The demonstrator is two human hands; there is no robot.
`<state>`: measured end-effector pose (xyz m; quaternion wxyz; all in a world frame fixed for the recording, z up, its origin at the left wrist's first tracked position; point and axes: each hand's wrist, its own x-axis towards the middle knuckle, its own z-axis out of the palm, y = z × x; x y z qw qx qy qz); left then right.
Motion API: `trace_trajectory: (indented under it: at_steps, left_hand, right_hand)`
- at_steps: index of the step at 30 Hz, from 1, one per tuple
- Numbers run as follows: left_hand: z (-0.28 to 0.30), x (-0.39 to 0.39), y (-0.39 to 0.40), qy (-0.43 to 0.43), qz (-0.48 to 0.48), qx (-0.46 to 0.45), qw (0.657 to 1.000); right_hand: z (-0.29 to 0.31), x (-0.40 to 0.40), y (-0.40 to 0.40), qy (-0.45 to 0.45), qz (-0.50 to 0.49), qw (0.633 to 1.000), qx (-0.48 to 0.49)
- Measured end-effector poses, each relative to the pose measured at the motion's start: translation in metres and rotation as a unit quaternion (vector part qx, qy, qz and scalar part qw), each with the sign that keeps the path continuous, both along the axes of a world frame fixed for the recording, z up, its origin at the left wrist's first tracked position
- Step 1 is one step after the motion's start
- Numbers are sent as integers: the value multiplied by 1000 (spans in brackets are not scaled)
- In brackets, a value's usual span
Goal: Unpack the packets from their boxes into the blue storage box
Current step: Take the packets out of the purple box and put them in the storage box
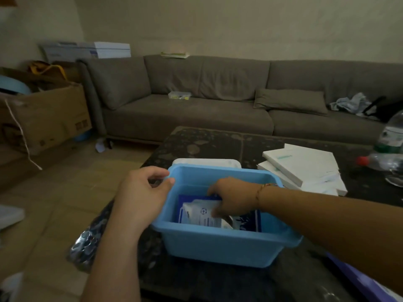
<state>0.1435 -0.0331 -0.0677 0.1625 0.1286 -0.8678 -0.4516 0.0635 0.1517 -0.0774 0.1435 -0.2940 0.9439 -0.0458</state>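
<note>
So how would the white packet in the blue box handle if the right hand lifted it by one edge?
The white packet looks like a thin, flat pouch, so it would probably droop rather than stay stiff. Its glossy surface suggests it could slip from a loose pinch. It seems light: the right hand is on it with fingertips only, while the left hand grips the blue storage box at its rim.
</note>
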Motion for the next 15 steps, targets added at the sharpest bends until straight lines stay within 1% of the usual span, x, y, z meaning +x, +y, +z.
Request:
trace_trajectory:
  at_steps: [2, 4, 5, 7, 9, 10, 12, 15]
  left_hand:
    - [-1, 0, 0, 4, -1, -3, 1000]
    - [-2, 0, 0, 7, -2, -12, 1000]
    - [-2, 0, 0, 8, -2, -17, 1000]
    - [-2, 0, -1, 12, -2, -21, 1000]
    - [-1, 0, 0, 11, 1, -25, 1000]
    - [-1, 1, 1, 7, 3, -27, 1000]
    - [0, 1, 3, 7, 6, -29, 1000]
    - [1, 1, 4, 11, 7, -33, 999]
  right_hand:
    - [3, 4, 1, 56, 25, 998, -14]
    - [10, 9, 7, 87, 83, 992, -21]
    - [13, 12, 10, 73, 121, 990, -6]
    - [12, 17, 17, 24, 194, 979, 65]
    - [1, 16, 21, -10, 231, 962, 146]
    - [-5, 14, 21, -18, 236, 957, 167]
    - [-16, 9, 20, -13, 250, 952, 178]
    - [-23, 6, 13, 18, 271, 942, 199]
